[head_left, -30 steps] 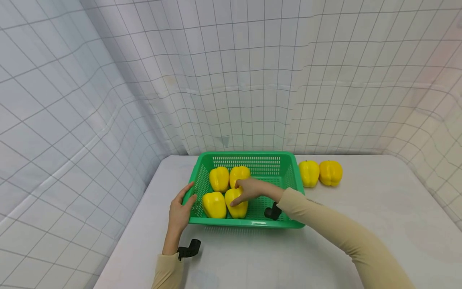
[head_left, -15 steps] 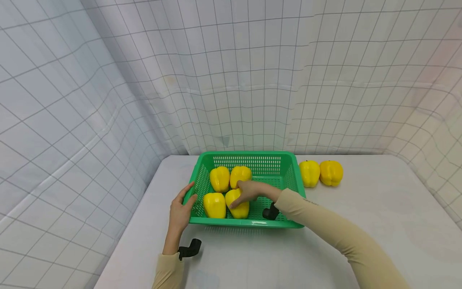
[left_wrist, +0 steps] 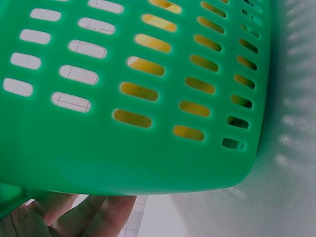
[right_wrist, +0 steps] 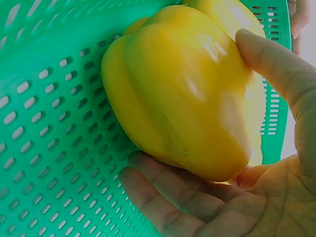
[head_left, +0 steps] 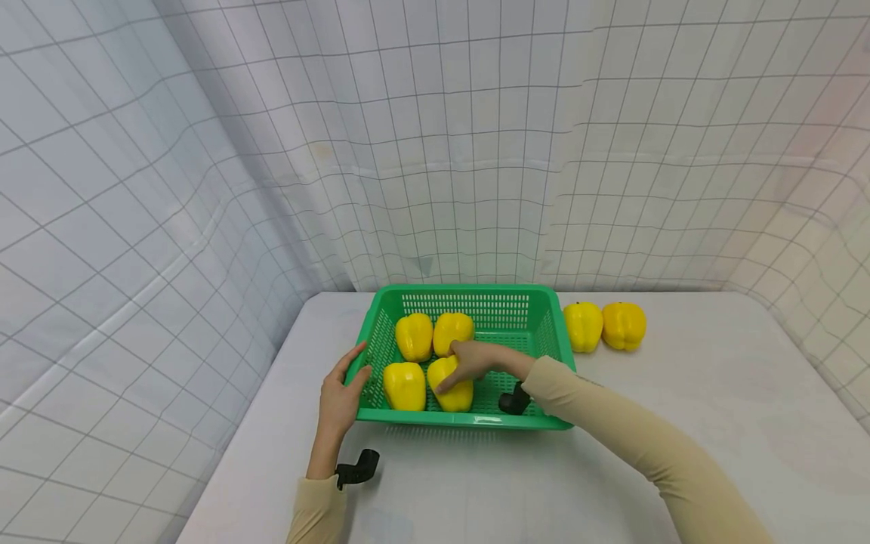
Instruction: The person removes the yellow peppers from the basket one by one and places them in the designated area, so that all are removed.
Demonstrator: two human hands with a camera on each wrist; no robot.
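Observation:
A green perforated plastic basket [head_left: 469,418] stands on the white table with several yellow bell peppers in its left half. My left hand [head_left: 340,394] grips the basket's left rim; the left wrist view shows its fingers [left_wrist: 106,217] at the rim by the slotted wall. Inside the basket, my right hand [head_left: 476,358] holds the front right bell pepper [head_left: 458,396]. In the right wrist view, the thumb lies on one side of this pepper and the other fingers [right_wrist: 173,190] curve along its opposite side. Left of it sits another bell pepper [head_left: 404,387]; behind are two more, one bell pepper [head_left: 414,337] beside another bell pepper [head_left: 453,331].
Outside the basket's right wall, a yellow bell pepper [head_left: 582,326] and a slightly more orange one [head_left: 624,326] rest side by side. A white grid-patterned curtain [head_left: 469,151] rises behind and along both sides of the table [head_left: 435,483]. Each wrist wears a black camera [head_left: 359,467].
My right hand has shifted the front right bell pepper slightly to the right, away from its left neighbour. The left hand stays at the basket rim.

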